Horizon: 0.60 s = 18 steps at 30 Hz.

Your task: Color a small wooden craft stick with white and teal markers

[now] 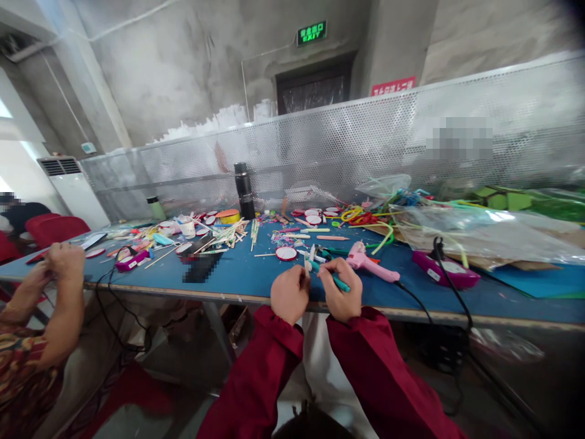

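At the table's front edge, my left hand [289, 296] is closed, pinching a small pale, flat strip [307, 263] upright between thumb and fingers. My right hand [343, 291] is wrapped round a teal pen-shaped tool [340, 283], its tip end close to the strip. Whether the tip touches the strip I cannot tell. Just right of my right hand lies a pink glue gun [372, 266] with a black cord. A round white disc with a red rim [286, 253] rests beyond my left hand.
Wooden sticks [233, 235] and craft pieces cover the table's middle. A black flask [244, 192] stands by the perforated screen [283, 146]. Purple power strips [445, 271] sit right and left. Plastic bags [493, 228] lie right. A co-worker's hands [64, 262] are at far left.
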### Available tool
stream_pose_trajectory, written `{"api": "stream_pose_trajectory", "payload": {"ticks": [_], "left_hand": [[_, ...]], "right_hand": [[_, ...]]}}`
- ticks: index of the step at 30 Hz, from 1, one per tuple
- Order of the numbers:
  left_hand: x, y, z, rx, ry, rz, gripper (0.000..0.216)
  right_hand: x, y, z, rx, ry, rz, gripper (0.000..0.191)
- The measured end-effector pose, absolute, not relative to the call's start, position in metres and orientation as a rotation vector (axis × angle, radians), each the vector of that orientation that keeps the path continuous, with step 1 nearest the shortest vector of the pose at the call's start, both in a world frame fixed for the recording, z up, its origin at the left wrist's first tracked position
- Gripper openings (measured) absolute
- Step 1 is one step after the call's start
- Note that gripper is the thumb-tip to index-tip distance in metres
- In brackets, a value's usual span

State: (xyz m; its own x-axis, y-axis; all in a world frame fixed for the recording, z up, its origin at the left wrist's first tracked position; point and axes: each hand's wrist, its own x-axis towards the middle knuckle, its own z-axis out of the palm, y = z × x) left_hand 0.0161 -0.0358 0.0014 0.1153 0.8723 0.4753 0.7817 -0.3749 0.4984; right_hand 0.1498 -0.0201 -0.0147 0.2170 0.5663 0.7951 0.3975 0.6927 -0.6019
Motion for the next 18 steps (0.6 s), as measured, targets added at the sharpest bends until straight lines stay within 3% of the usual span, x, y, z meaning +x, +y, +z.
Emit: {"api": "stream_pose_trajectory", "payload": {"ticks": [18], "left_hand": [[0.0159, -0.0370, 0.0025, 2.231, 1.676, 1.101, 0.015]], "right_hand": [[0.1501, -0.0199, -0.0148, -0.864, -1.416, 0.158, 0.015]]}}
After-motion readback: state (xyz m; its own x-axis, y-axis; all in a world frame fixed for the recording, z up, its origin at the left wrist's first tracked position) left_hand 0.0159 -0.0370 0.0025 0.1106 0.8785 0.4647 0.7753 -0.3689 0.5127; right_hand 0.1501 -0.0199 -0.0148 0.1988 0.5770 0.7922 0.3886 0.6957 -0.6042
